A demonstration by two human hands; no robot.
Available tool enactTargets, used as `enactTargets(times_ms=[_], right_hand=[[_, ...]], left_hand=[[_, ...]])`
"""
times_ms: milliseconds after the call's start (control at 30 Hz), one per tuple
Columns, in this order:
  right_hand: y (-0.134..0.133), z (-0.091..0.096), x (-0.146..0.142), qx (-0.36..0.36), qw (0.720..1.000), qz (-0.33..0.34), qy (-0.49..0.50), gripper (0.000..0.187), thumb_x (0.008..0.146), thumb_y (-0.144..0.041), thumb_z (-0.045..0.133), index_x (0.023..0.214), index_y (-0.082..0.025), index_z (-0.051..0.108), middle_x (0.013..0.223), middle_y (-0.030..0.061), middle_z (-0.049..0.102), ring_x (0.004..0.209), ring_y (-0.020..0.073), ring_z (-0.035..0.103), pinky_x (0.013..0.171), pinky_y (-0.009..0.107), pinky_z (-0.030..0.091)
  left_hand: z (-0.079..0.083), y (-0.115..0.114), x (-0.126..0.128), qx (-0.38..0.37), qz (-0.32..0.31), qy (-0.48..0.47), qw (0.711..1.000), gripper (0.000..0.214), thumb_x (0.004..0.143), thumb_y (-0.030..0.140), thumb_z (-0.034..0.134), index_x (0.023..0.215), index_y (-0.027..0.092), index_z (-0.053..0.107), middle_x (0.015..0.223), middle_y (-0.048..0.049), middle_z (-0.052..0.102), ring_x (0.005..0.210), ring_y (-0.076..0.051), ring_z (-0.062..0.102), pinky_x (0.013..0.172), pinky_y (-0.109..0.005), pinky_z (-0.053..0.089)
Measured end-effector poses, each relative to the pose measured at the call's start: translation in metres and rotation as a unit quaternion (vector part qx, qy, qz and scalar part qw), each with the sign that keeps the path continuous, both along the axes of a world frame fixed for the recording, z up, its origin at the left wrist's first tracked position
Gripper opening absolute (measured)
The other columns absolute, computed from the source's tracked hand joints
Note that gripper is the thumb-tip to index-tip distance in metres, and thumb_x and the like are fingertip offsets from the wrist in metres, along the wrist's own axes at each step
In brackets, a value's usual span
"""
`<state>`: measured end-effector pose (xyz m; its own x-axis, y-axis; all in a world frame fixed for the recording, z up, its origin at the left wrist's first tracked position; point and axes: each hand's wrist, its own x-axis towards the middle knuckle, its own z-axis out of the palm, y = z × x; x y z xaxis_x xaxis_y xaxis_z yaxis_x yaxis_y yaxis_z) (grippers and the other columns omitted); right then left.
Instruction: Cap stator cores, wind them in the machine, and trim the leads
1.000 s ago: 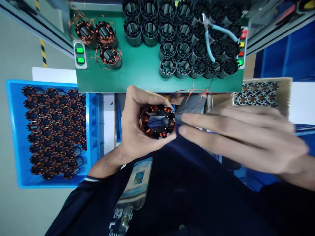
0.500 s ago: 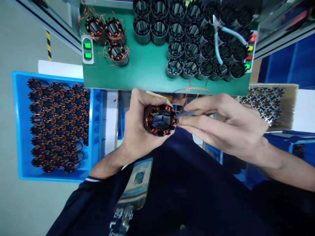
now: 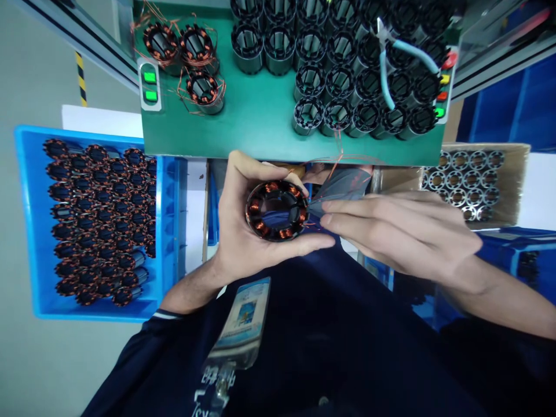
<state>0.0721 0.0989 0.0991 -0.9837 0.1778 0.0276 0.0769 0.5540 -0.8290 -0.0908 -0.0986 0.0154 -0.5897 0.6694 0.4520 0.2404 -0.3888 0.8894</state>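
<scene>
My left hand (image 3: 234, 214) is wrapped round a wound motor stator (image 3: 256, 225), whose ring of copper coils faces up at me. Its thumb stretches out along the near side. At the stator's right edge, the closed fingers of my right hand (image 3: 391, 229) pinch a thin grey, sheet-like piece (image 3: 347, 186); its exact kind I cannot make out. Loose copper wires (image 3: 341, 155) rise from around that spot towards the bench edge. The fingertips lie just right of the stator's rim.
On the green bench (image 3: 256, 124) stand wound stators with loose wires (image 3: 204, 90) and rows of black unwound stators (image 3: 308, 113). Blue-handled cutters (image 3: 384, 63) lie on these. A blue bin (image 3: 24, 231) of wound stators is at left, a cardboard box (image 3: 519, 185) of metal rings at right.
My right hand has drawn slightly back from the stator's edge, and more of the grey piece shows. The stator has tilted to face up more, and my left thumb has stretched out.
</scene>
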Motion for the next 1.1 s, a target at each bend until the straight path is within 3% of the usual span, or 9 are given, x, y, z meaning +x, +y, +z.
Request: enactTargets(times_ms=[200,333,467,600,667,767,900,1033,1100], right_hand=[[0.031,-0.048,0.001,0.203,0.976,0.036,0.074,0.017,0.109,-0.024,0.082,0.118,-0.036,0.090,0.112,-0.0009,0.094,0.097,0.0234,0.091,0.078,0.037,0.069],[0.024,-0.014,0.011,0.161,0.982,-0.009,0.094,0.044,0.100,-0.024,0.092,0.142,-0.035,0.084,0.146,0.0054,0.087,0.133,0.0333,0.085,0.099,0.044,0.073],[-0.005,0.014,-0.005,0.119,0.991,0.052,0.040,0.065,0.111,-0.018,0.064,0.176,-0.021,0.060,0.185,0.0094,0.059,0.167,0.0328,0.063,0.135,0.045,0.060],[-0.014,-0.005,-0.032,0.063,0.991,0.101,-0.064,0.077,0.110,-0.016,0.051,0.186,-0.016,0.040,0.132,0.0088,0.087,0.101,0.0234,0.086,0.092,0.035,0.070],[-0.010,-0.013,-0.035,0.055,0.990,0.108,-0.078,0.069,0.111,-0.021,0.048,0.179,-0.012,0.047,0.095,0.0022,0.082,0.069,0.0190,0.072,0.071,0.034,0.059],[-0.004,-0.007,-0.032,0.063,0.986,0.134,-0.075,0.036,0.114,-0.024,0.048,0.144,-0.016,0.067,0.078,-0.0020,0.066,0.059,0.0167,0.058,0.061,0.035,0.043],[0.004,0.017,-0.030,0.045,0.985,0.152,-0.074,0.019,0.120,-0.036,0.055,0.107,-0.027,0.066,0.074,-0.0036,0.054,0.059,0.0156,0.047,0.062,0.035,0.037],[0.018,0.032,-0.034,-0.008,0.977,0.207,-0.058,0.021,0.122,-0.037,0.060,0.103,-0.029,0.066,0.077,-0.0047,0.059,0.062,0.0146,0.051,0.064,0.034,0.042],[0.026,0.033,-0.034,0.009,0.966,0.256,-0.019,0.018,0.122,-0.032,0.059,0.107,-0.029,0.068,0.083,-0.0040,0.063,0.068,0.0145,0.057,0.068,0.032,0.047]], left_hand=[[-0.013,0.001,0.003,0.014,0.108,0.057,0.992,0.086,0.062,0.043,0.116,0.135,0.029,0.071,0.104,-0.0025,0.078,0.078,-0.022,0.080,0.065,-0.041,0.067],[-0.017,-0.008,-0.004,-0.101,0.134,0.168,0.971,0.076,0.069,0.041,0.111,0.132,0.026,0.071,0.110,-0.0054,0.080,0.097,-0.027,0.082,0.080,-0.045,0.067],[-0.016,-0.007,-0.004,-0.142,0.093,0.228,0.959,0.053,0.079,0.043,0.105,0.118,0.027,0.073,0.117,-0.0083,0.073,0.111,-0.030,0.076,0.091,-0.045,0.068],[-0.013,-0.005,0.005,-0.145,0.095,0.247,0.953,0.045,0.083,0.046,0.101,0.119,0.029,0.078,0.113,-0.0068,0.071,0.104,-0.029,0.074,0.088,-0.044,0.065],[-0.008,-0.007,0.010,-0.142,0.080,0.274,0.948,0.050,0.084,0.042,0.099,0.126,0.030,0.077,0.111,-0.0066,0.070,0.099,-0.028,0.073,0.083,-0.042,0.063],[0.001,-0.008,0.011,-0.122,0.052,0.256,0.958,0.058,0.081,0.044,0.103,0.130,0.029,0.077,0.110,-0.0073,0.073,0.097,-0.027,0.072,0.077,-0.042,0.062],[0.008,-0.006,0.004,-0.059,0.033,0.174,0.982,0.065,0.077,0.064,0.107,0.129,0.034,0.082,0.106,-0.0057,0.080,0.094,-0.028,0.072,0.079,-0.051,0.064],[0.016,-0.002,-0.003,-0.013,0.015,0.095,0.995,0.066,0.076,0.080,0.100,0.122,0.036,0.087,0.102,-0.0032,0.085,0.088,-0.027,0.075,0.081,-0.052,0.066],[0.016,0.000,-0.001,-0.049,-0.063,-0.001,0.997,0.064,0.077,0.075,0.101,0.122,0.032,0.088,0.102,-0.0044,0.087,0.085,-0.026,0.078,0.078,-0.047,0.067]])
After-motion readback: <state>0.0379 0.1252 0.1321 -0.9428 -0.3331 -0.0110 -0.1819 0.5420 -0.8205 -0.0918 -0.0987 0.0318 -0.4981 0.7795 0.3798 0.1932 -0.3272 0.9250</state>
